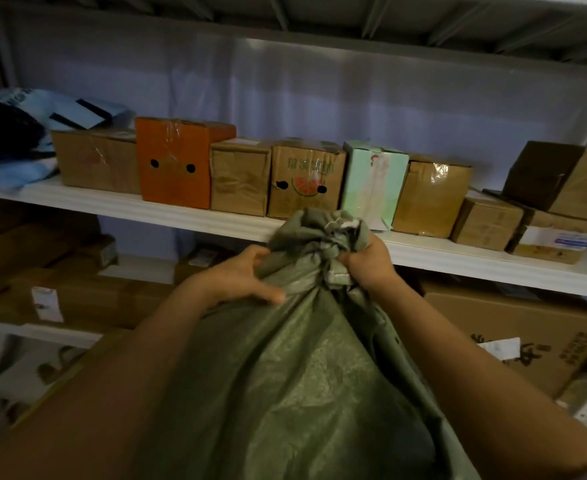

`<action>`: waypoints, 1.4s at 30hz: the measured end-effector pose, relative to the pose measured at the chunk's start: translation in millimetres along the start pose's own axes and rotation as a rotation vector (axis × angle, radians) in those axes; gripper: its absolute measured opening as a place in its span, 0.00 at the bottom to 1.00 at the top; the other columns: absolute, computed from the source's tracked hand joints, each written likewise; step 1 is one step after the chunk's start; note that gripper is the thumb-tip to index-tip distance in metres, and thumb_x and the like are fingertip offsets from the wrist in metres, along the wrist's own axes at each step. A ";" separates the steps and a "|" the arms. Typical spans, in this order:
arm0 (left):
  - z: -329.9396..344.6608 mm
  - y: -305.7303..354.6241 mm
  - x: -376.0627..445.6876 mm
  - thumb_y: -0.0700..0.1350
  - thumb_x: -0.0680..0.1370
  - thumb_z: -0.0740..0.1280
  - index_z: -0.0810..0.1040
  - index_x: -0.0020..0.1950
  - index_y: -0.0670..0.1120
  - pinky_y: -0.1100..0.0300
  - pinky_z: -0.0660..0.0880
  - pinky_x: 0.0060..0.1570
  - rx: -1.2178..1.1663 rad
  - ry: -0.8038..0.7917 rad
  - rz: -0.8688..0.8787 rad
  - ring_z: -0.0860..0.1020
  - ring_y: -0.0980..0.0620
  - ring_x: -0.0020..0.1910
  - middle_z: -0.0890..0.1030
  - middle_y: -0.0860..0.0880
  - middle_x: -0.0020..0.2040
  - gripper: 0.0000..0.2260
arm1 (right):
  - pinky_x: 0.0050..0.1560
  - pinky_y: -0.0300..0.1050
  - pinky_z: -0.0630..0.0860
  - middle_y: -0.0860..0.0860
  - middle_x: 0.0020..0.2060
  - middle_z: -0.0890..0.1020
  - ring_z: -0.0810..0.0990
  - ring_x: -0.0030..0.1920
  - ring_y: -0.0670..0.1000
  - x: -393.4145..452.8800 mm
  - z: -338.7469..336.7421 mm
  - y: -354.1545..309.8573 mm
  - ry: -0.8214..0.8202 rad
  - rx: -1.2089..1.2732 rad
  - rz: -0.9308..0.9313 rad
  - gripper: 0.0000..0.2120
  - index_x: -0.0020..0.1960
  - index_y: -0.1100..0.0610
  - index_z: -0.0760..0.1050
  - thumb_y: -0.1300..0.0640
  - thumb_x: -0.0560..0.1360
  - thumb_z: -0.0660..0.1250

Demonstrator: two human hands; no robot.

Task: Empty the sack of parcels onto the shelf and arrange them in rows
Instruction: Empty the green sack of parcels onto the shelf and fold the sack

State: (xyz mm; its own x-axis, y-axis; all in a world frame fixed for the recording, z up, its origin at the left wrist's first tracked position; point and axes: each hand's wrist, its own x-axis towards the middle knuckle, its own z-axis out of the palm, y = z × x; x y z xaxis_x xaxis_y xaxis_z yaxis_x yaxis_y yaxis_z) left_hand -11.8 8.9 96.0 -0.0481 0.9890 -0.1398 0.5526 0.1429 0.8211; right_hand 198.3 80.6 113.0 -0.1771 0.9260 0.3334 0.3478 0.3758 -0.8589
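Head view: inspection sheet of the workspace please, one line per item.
Surface: white shelf, a row of boxes along it.
Job's things: green sack, neck bunched shut, held up in front of the shelf; no parcels out of it.
Clutter: orange box, watermelon-print box, pale green box, blue mailers at the left end, stacked cartons at the right end.
Hands: left hand and right hand both grip the sack's neck.
Cables: nothing seen.
Surroundings: large carton and more boxes on the lower shelf.
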 end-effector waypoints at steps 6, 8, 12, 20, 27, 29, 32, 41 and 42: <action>45.0 -87.6 14.4 0.52 0.75 0.67 0.73 0.64 0.47 0.51 0.69 0.66 0.363 0.104 -0.081 0.73 0.44 0.64 0.74 0.44 0.66 0.20 | 0.65 0.54 0.72 0.52 0.59 0.79 0.77 0.60 0.56 -6.5 1.0 22.2 -0.002 0.108 0.003 0.24 0.66 0.54 0.73 0.67 0.72 0.68; 37.8 -79.5 28.4 0.47 0.79 0.61 0.77 0.54 0.46 0.50 0.72 0.59 0.347 0.357 -0.056 0.76 0.43 0.55 0.78 0.42 0.57 0.08 | 0.64 0.52 0.73 0.55 0.59 0.80 0.77 0.58 0.56 -3.4 -2.3 21.7 0.057 0.096 0.016 0.21 0.65 0.57 0.74 0.68 0.73 0.67; 7.7 -26.3 33.7 0.38 0.79 0.57 0.76 0.49 0.41 0.54 0.69 0.47 0.113 0.771 0.033 0.75 0.41 0.47 0.77 0.40 0.48 0.08 | 0.64 0.45 0.71 0.54 0.58 0.80 0.77 0.57 0.53 2.4 -7.5 13.9 0.120 -0.050 -0.119 0.19 0.64 0.59 0.75 0.67 0.74 0.67; 27.5 -28.0 34.0 0.43 0.81 0.56 0.76 0.58 0.39 0.50 0.73 0.58 -0.108 0.513 -0.141 0.76 0.40 0.56 0.78 0.38 0.58 0.13 | 0.60 0.41 0.71 0.56 0.58 0.80 0.77 0.59 0.55 -3.7 -6.3 25.6 0.088 -0.175 -0.099 0.20 0.65 0.59 0.74 0.68 0.75 0.65; 19.0 8.3 34.9 0.45 0.78 0.64 0.78 0.54 0.43 0.43 0.76 0.57 -0.518 0.362 -0.002 0.79 0.43 0.52 0.81 0.38 0.54 0.09 | 0.56 0.37 0.68 0.57 0.58 0.80 0.77 0.59 0.55 0.1 -9.8 19.5 0.130 -0.101 -0.064 0.19 0.64 0.61 0.74 0.67 0.74 0.67; 37.9 -15.3 26.2 0.46 0.78 0.64 0.79 0.51 0.42 0.42 0.76 0.58 -0.504 0.283 -0.147 0.79 0.40 0.52 0.81 0.37 0.53 0.09 | 0.58 0.38 0.68 0.57 0.60 0.79 0.76 0.61 0.57 -5.0 -10.1 29.9 0.104 -0.122 -0.009 0.19 0.65 0.60 0.74 0.67 0.75 0.66; 24.6 -3.8 26.3 0.46 0.77 0.66 0.80 0.49 0.44 0.42 0.75 0.59 -0.680 0.289 -0.083 0.80 0.39 0.53 0.82 0.38 0.52 0.07 | 0.64 0.47 0.72 0.57 0.59 0.80 0.77 0.60 0.57 8.2 -17.1 21.6 0.175 -0.080 0.008 0.19 0.64 0.58 0.74 0.66 0.74 0.67; 40.9 -32.2 22.3 0.48 0.77 0.65 0.80 0.52 0.44 0.42 0.74 0.60 -0.374 0.174 -0.109 0.79 0.40 0.54 0.81 0.40 0.54 0.10 | 0.57 0.40 0.69 0.58 0.59 0.80 0.77 0.59 0.56 4.9 -14.9 24.4 0.141 -0.067 0.021 0.19 0.65 0.59 0.74 0.66 0.74 0.68; 47.0 -42.1 16.7 0.48 0.74 0.68 0.79 0.55 0.43 0.43 0.73 0.61 -0.246 0.112 -0.137 0.79 0.41 0.55 0.81 0.40 0.56 0.13 | 0.56 0.40 0.69 0.58 0.59 0.80 0.77 0.59 0.55 1.0 -14.9 26.6 0.118 -0.059 0.032 0.19 0.65 0.59 0.74 0.66 0.75 0.67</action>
State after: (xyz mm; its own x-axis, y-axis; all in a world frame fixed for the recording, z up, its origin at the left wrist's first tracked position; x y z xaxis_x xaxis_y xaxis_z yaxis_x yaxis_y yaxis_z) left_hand 3.2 17.7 33.1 -0.2071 0.9559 -0.2082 0.3170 0.2669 0.9101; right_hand 221.1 92.1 96.3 -0.0563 0.9340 0.3527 0.4055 0.3442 -0.8468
